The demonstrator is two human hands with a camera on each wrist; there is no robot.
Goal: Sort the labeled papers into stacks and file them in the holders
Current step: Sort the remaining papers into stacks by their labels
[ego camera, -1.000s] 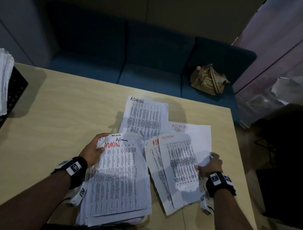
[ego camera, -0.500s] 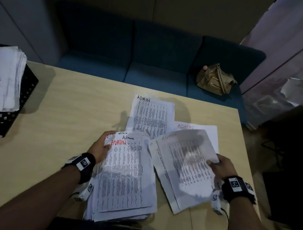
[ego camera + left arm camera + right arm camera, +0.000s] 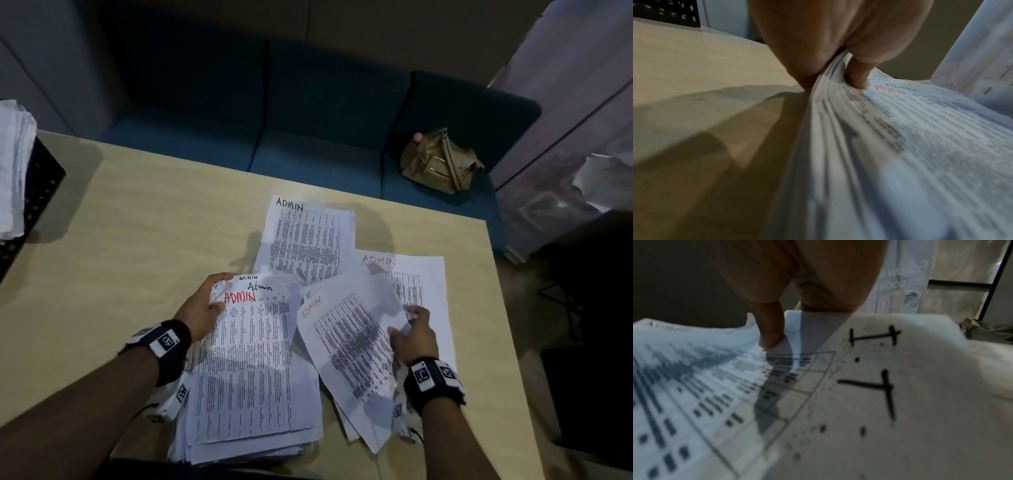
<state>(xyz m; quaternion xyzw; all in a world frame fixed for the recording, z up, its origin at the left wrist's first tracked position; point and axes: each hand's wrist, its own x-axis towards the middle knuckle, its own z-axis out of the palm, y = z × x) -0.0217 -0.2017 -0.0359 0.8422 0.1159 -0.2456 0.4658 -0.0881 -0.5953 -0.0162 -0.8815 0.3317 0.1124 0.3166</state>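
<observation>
A thick stack of printed papers (image 3: pixel 253 370) marked ADMIN lies at the table's near edge. My left hand (image 3: pixel 205 305) grips its top left corner, thumb on top, as the left wrist view shows with the stack (image 3: pixel 890 146) under the thumb (image 3: pixel 857 76). My right hand (image 3: pixel 411 334) pinches the right edge of a lifted ADMIN sheet (image 3: pixel 352 339), tilted toward the stack. In the right wrist view my thumb (image 3: pixel 770 331) presses that sheet (image 3: pixel 705 386). Two more ADMIN sheets lie flat: one (image 3: pixel 308 240) farther back, one (image 3: pixel 424 281) under my right hand.
A black mesh holder (image 3: pixel 34 202) with white papers (image 3: pixel 13 164) stands at the table's left edge. A blue sofa (image 3: pixel 274 137) with a tan handbag (image 3: pixel 438 161) runs behind the wooden table (image 3: pixel 120 222). The table's right edge is close to my right wrist.
My right hand has lifted the ADMIN sheet off the table and swung it left toward the stack. The left hand keeps its hold on the stack's corner.
</observation>
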